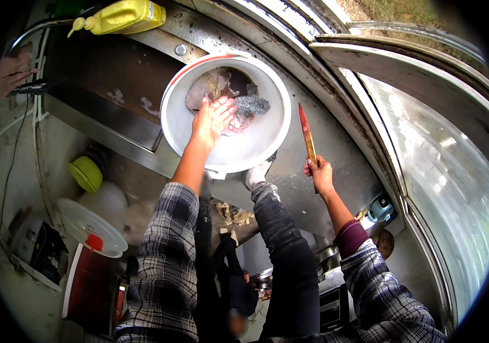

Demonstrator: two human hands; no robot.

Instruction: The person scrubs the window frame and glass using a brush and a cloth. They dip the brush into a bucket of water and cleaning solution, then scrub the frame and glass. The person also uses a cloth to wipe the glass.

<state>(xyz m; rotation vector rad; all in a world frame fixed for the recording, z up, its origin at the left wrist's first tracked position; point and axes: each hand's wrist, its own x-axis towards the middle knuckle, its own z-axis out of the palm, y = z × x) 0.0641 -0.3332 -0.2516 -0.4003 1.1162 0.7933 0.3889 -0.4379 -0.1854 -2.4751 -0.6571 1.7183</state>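
A white plastic bucket (266,145) with an orange-red mark on its rim stands by the metal sink. Inside it lie a greyish-pink cloth (199,91), a steel wool scourer (253,104) and some pinkish, wet-looking material. Over the bucket's opening, my left hand (213,120) is spread palm up with nothing in it. My right hand (320,171) grips a knife (307,133) by its handle, to the right of the bucket above the metal counter. The knife's blade is stained red and points away from me.
A yellow jug with a pump (130,17) lies at the sink's far edge. The sink basin (98,107) is on the left, a window frame (394,171) on the right. Below left are a green bowl (85,173) and a translucent lid (94,227). Another person (238,291) is at the bottom.
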